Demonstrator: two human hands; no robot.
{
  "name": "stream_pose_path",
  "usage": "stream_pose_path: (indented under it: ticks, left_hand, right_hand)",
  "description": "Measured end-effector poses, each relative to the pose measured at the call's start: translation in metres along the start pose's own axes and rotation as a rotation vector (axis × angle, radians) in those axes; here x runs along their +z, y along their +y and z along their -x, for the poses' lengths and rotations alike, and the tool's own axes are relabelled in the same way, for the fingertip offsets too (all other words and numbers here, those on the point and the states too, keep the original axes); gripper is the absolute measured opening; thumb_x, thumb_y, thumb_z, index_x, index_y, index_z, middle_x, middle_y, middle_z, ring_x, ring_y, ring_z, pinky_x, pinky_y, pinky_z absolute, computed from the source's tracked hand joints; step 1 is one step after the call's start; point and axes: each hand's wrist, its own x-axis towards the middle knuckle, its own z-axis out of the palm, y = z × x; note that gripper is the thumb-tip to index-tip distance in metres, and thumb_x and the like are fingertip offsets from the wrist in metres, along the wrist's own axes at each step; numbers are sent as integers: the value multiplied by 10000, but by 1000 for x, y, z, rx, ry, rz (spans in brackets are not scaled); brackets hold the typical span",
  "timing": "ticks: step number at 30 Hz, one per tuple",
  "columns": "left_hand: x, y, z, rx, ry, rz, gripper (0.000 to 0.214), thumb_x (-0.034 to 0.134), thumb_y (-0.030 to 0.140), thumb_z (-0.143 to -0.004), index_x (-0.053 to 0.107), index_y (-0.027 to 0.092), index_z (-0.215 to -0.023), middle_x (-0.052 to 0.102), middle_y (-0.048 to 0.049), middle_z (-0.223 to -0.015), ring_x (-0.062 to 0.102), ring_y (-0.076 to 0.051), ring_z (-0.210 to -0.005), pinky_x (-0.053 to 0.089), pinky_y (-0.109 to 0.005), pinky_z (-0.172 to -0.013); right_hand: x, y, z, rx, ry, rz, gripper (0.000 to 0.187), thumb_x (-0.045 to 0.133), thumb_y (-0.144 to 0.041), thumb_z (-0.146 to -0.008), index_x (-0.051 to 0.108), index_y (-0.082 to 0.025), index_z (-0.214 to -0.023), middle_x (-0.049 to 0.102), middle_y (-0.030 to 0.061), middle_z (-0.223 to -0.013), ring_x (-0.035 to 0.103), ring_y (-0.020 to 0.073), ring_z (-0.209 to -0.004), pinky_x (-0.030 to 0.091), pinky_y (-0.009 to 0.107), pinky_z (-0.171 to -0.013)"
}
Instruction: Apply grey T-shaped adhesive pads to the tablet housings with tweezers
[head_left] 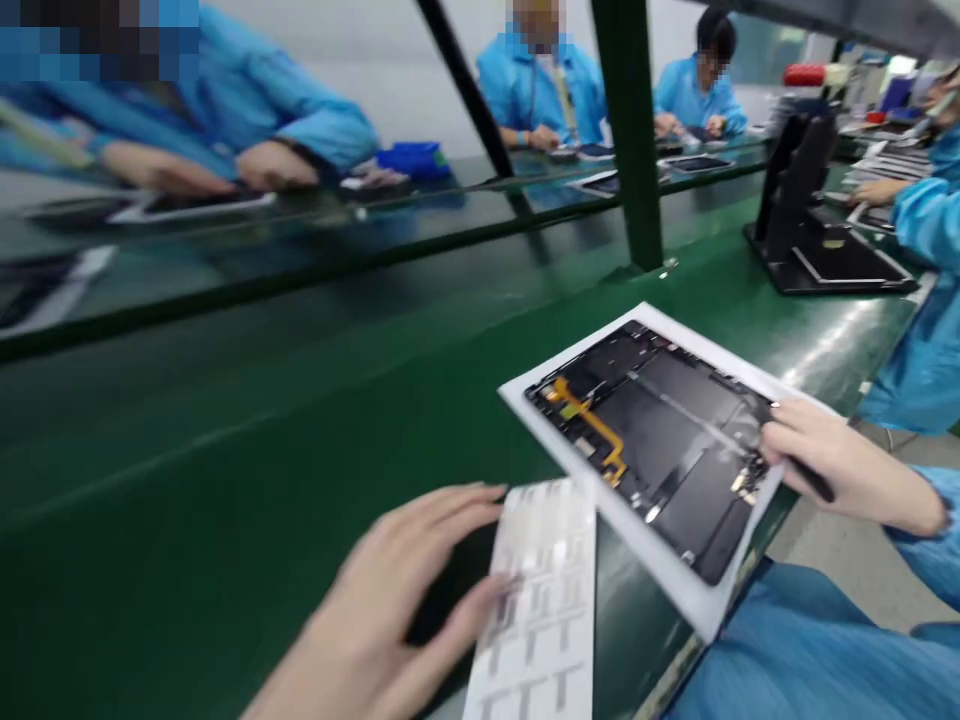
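Gripping a dark tool (814,482), the right hand (840,460) rests on the fragile-looking open tablet (660,440) at four o'clock, best held by its edges; the left hand (397,600), spread, touches a flimsy label sheet (544,600).

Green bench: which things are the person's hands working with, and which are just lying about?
In use: left hand on label sheet; right hand holding dark tool at opened tablet on white mat.
Lying about: black stand; blue box; another tablet.

head-worn view, angled down, close over workbench (225,470)
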Motion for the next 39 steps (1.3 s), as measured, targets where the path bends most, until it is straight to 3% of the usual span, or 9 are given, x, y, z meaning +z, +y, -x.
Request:
stream_pose_path:
  ticks: [4,14,19,21,25,28,30,33,39]
  left_hand:
    - [8,47,-2,29,-126,24,408,347,389,-987,364,247,-1370,453,-87,-1426,441,-269,-1278,415,-403,-1036]
    - [10,50,4,-19,-28,-212,372,362,421,-969,483,179,-1223,575,-116,-1027,510,-259,-851,466,-440,-736]
    - [12,54,-1,-4,-67,-66,365,376,326,-969,446,173,-1293,469,-139,-1359,423,-316,-1184,480,-463,-906]
    - [10,53,-5,40,-81,-39,385,365,287,-972,432,181,-1336,408,-106,-1462,360,-327,-1283,450,-490,-988]
    - [5,53,-9,123,-105,-12,414,357,242,-970,450,161,-1365,435,-92,-1473,340,-351,-1355,399,-569,-1054]
    - [5,53,-7,143,-148,36,434,352,230,-966,455,163,-1382,485,-73,-1442,371,-317,-1366,405,-541,-1076]
    - [6,53,-5,141,-126,62,445,342,227,-958,458,162,-1383,505,-66,-1426,367,-296,-1379,378,-535,-1106]
    - [5,53,-5,98,-120,82,425,328,220,-948,514,169,-1326,518,-72,-1413,365,-288,-1385,338,-560,-1125]
    - [-1,49,-10,141,-169,86,371,371,308,-973,533,165,-1276,562,-86,-1364,414,-324,-1357,391,-579,-1070]
  right_hand:
    - [-1,10,14,38,100,-96,192,413,-33,-889,401,-211,-819,481,-2,-722,452,161,-676,360,262,-648]
    - [-1,13,0,13,101,-37,166,442,-62,-887,427,-213,-820,485,11,-713,464,168,-658,404,271,-596]
    - [-34,0,4,217,78,-300,53,538,-227,-937,544,-242,-987,637,38,-886,628,204,-802,509,295,-660]
    - [-43,-9,-7,252,104,-455,168,489,-382,-982,548,-283,-1104,657,35,-926,646,217,-845,541,298,-692]
    - [-39,-26,-49,96,-191,-755,505,357,-615,-954,483,-296,-1326,615,60,-1146,624,218,-1015,544,296,-861]
    - [-24,-34,-85,-22,-335,-832,541,308,-578,-981,636,-175,-1130,629,89,-1107,613,175,-1020,509,259,-894]
    - [-15,-35,-104,-64,-365,-876,418,434,-470,-993,679,-135,-941,668,72,-953,629,135,-895,511,222,-818]
    - [-1,-35,-127,-114,-422,-911,197,689,-259,-884,660,-135,-732,654,19,-767,612,108,-715,499,208,-683]
    - [28,-35,-150,-95,-416,-1000,293,754,-173,-793,553,-134,-585,540,-40,-600,482,56,-561,390,171,-521]
